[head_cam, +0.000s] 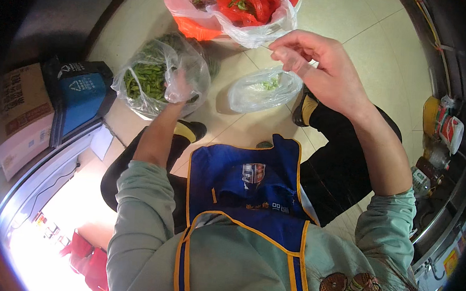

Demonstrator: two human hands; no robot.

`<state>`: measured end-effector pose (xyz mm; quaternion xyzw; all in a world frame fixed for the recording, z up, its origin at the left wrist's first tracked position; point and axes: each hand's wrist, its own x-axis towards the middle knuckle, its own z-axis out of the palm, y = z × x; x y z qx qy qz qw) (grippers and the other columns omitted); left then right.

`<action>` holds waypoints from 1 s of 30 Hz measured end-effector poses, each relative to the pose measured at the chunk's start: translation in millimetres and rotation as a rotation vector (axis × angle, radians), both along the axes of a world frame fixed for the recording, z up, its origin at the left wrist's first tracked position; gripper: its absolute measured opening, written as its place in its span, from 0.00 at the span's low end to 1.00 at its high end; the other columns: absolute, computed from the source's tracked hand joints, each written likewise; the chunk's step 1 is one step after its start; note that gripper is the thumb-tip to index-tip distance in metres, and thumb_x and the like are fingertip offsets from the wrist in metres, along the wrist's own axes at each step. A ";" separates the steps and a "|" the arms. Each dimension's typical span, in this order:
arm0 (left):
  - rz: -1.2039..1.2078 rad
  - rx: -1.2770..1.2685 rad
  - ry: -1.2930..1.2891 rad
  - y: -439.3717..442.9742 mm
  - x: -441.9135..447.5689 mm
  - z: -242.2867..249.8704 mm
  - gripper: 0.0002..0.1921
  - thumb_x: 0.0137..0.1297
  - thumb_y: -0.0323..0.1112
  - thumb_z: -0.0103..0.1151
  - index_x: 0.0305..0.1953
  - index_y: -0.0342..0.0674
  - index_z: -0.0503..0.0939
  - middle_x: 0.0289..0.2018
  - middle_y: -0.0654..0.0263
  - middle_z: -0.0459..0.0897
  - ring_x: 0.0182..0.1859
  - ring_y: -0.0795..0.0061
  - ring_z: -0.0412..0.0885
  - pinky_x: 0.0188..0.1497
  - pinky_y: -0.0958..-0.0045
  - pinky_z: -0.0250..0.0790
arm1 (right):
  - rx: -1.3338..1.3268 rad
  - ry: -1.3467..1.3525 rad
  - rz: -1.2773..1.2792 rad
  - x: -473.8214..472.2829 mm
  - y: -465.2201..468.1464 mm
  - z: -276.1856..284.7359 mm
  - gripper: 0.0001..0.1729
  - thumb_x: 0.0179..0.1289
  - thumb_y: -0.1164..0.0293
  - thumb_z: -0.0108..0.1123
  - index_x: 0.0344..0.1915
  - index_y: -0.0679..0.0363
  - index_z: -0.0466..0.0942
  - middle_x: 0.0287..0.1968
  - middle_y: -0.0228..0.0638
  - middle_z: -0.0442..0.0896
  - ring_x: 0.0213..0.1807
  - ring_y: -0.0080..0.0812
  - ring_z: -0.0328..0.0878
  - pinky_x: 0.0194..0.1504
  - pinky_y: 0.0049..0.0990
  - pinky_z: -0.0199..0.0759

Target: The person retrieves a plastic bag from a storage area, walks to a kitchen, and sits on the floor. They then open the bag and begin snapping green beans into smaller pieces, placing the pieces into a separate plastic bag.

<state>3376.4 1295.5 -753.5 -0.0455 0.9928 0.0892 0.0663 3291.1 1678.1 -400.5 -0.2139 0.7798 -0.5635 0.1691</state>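
My left hand (179, 85) reaches into a clear plastic bag (197, 69) full of green bean pods (147, 78), with plastic film over its fingers; what they grip is hidden. My right hand (322, 67) is raised above the floor, its fingers curled and thumb near the index finger; whether it pinches anything is unclear. Below and left of it, a plastic-lined bowl or container (246, 92) holds a few pale green pieces. At the top, a container lined with white and red plastic bags (232, 25) holds some green pods or scraps.
A cardboard box (26, 121) and a blue and black bag (82, 92) stand at the left. Bottles (421, 181) and packages (450, 124) line a shelf at the right. My shod feet rest on the tiled floor (367, 45), either side of the plastic-lined container. Red fabric (88, 260) shows at lower left.
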 end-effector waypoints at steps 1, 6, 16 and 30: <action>0.001 0.171 0.072 -10.6 -1.2 -4.2 0.34 0.48 0.38 0.73 0.57 0.37 0.70 0.50 0.47 0.75 0.55 0.46 0.74 0.56 0.53 0.68 | 0.037 -0.003 0.035 3.0 -0.1 0.0 0.10 0.70 0.70 0.60 0.44 0.67 0.79 0.27 0.30 0.78 0.30 0.17 0.72 0.34 0.21 0.69; 0.316 0.543 -0.077 -57.9 -9.3 21.2 0.30 0.51 0.37 0.72 0.57 0.42 0.75 0.44 0.60 0.82 0.46 0.63 0.80 0.47 0.63 0.73 | 0.056 0.056 -0.013 -0.3 5.7 -0.4 0.13 0.72 0.67 0.58 0.42 0.67 0.80 0.28 0.30 0.79 0.31 0.19 0.73 0.35 0.22 0.69; 0.853 1.029 -0.145 -67.2 -16.1 108.3 0.27 0.64 0.26 0.63 0.64 0.43 0.69 0.39 0.62 0.81 0.30 0.74 0.78 0.23 0.75 0.66 | -0.036 0.010 0.031 -5.4 9.9 -5.8 0.16 0.73 0.63 0.57 0.47 0.66 0.80 0.36 0.31 0.83 0.35 0.21 0.76 0.41 0.22 0.73; 0.935 1.342 -0.174 -82.2 -26.7 203.5 0.09 0.73 0.34 0.57 0.49 0.44 0.70 0.42 0.59 0.78 0.28 0.73 0.72 0.19 0.82 0.58 | -0.037 0.059 0.027 -5.4 8.2 -12.3 0.13 0.70 0.68 0.59 0.45 0.67 0.82 0.34 0.39 0.86 0.36 0.27 0.84 0.40 0.27 0.77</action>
